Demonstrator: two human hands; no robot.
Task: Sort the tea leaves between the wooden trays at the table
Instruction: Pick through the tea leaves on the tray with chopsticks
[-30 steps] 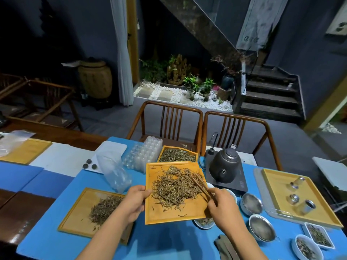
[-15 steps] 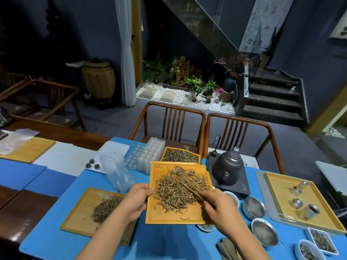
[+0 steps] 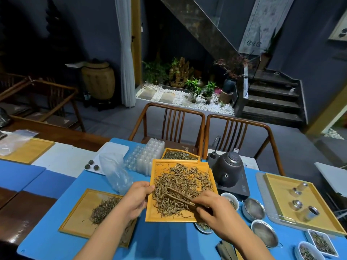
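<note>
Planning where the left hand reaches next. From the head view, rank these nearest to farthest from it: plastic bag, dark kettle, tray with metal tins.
1. plastic bag, just beyond the left hand.
2. dark kettle, right, across the held tray.
3. tray with metal tins, far right.

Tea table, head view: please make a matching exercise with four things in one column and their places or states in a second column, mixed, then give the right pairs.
Things:
1. wooden tongs
2. dark kettle
3. tray with small metal jars
4. low tray with a small leaf pile

Places or states:
A. flat on the blue cloth, under the left forearm
B. on a black heating base
C. held in the right hand over the tea leaves
D. at the table's far right

Pairs: 1-C, 2-B, 3-D, 4-A
</note>
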